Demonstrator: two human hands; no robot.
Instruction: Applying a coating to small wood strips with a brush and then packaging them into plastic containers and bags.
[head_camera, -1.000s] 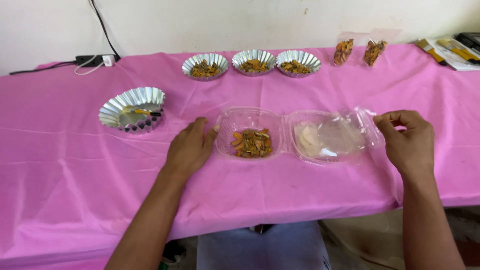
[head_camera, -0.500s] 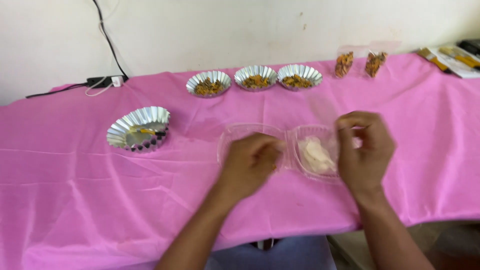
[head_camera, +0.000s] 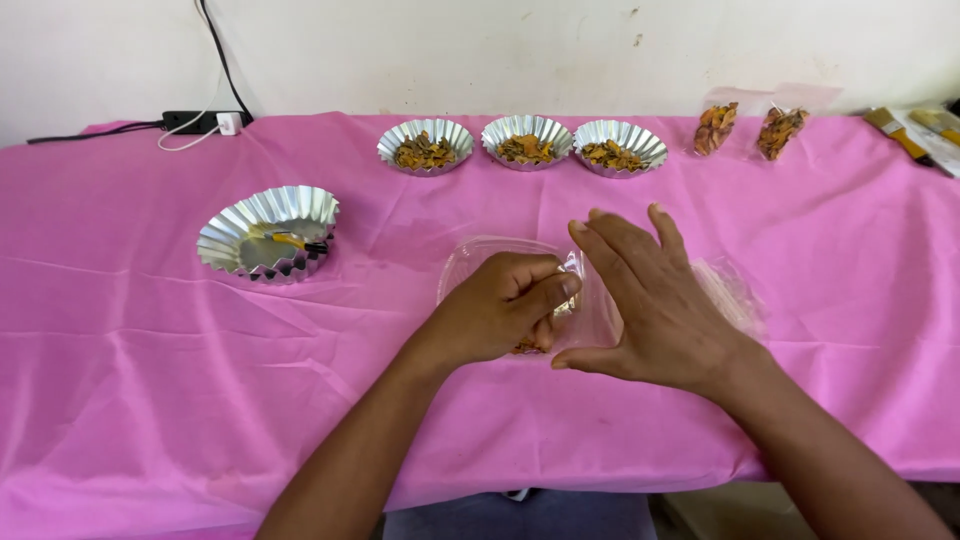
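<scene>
A clear plastic clamshell container (head_camera: 468, 262) with orange-brown snack pieces lies on the pink tablecloth (head_camera: 150, 380) near the front. My left hand (head_camera: 500, 318) is curled over its tray half, thumb and fingers pinching at the pieces and the rim. My right hand (head_camera: 655, 305) lies flat against the clear lid (head_camera: 738, 292), fingers straight, thumb pointing left along its lower edge. The lid is partly swung over toward the tray. Most of the food is hidden under my hands.
Three foil cups (head_camera: 527, 141) filled with the same snack stand in a row at the back. A stack of foil cups (head_camera: 268, 232) sits at left. Two clear snack bags (head_camera: 745, 128), brushes (head_camera: 905, 130) and a power strip (head_camera: 198, 121) line the far edge.
Both hands have moved in from the container's outer ends to its middle. The right hand has brought the lid leftward over the tray, and the left hand now covers the food.
</scene>
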